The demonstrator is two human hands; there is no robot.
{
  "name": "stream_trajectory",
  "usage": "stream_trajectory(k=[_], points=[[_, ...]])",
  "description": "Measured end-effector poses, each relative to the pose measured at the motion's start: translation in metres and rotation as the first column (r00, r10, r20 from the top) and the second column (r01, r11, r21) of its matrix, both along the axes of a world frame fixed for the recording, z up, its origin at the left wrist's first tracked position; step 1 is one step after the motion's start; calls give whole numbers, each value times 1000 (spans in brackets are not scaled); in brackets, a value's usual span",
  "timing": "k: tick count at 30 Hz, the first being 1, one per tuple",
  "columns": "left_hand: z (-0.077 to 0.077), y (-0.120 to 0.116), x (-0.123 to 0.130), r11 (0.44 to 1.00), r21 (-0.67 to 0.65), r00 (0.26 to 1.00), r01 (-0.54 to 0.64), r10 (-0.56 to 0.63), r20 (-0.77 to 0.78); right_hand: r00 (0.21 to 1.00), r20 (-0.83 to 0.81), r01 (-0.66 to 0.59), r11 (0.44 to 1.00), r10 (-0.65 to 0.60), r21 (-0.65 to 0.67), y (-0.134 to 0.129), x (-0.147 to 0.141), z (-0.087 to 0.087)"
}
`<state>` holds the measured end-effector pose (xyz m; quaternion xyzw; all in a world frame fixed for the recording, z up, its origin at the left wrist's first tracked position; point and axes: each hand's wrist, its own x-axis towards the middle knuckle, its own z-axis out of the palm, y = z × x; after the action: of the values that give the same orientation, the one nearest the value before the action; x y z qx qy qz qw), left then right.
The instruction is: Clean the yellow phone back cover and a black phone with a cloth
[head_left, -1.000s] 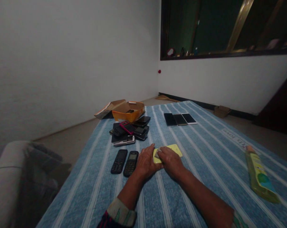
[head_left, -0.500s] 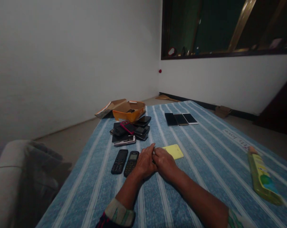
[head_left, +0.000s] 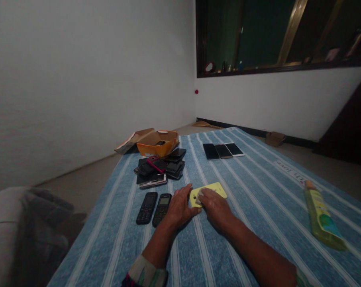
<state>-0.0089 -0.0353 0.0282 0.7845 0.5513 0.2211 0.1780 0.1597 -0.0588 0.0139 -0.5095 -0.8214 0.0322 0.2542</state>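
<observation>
Your left hand [head_left: 179, 205], at the lower centre of the frame, has its thumb spread from its fingers against the left end of the yellow phone [head_left: 218, 188]. Your right hand [head_left: 215, 206] pinches a pale cloth [head_left: 199, 197], mostly hidden by your fingers, onto that phone; the same hand covers part of the phone's near edge. Left of centre, your left hand and wrist hide a bit of the right keypad phone [head_left: 161, 208]. In the pile [head_left: 161, 169] above, phones overlap too much to count. The box [head_left: 156, 149] holds something dark, hard to identify. The bottle's [head_left: 324, 219] label, lower right, is too blurred to read. Both your sleeves are cut off below.
</observation>
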Motion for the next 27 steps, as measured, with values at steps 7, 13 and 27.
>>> stream_trajectory(k=[7, 13, 27], points=[[5, -3, 2, 1000, -23, 1000, -12, 12, -14, 969, 65, 247, 958, -240, -148, 5, 37, 8], [5, -3, 3, 1000, -20, 1000, -12, 12, 11, 914, 188, 382, 917, -358, -112, -1, 33, 8], [4, -1, 3, 1000, 15, 1000, -7, 7, 10, 893, 247, 328, 921, -375, 212, -26, -14, -21]])
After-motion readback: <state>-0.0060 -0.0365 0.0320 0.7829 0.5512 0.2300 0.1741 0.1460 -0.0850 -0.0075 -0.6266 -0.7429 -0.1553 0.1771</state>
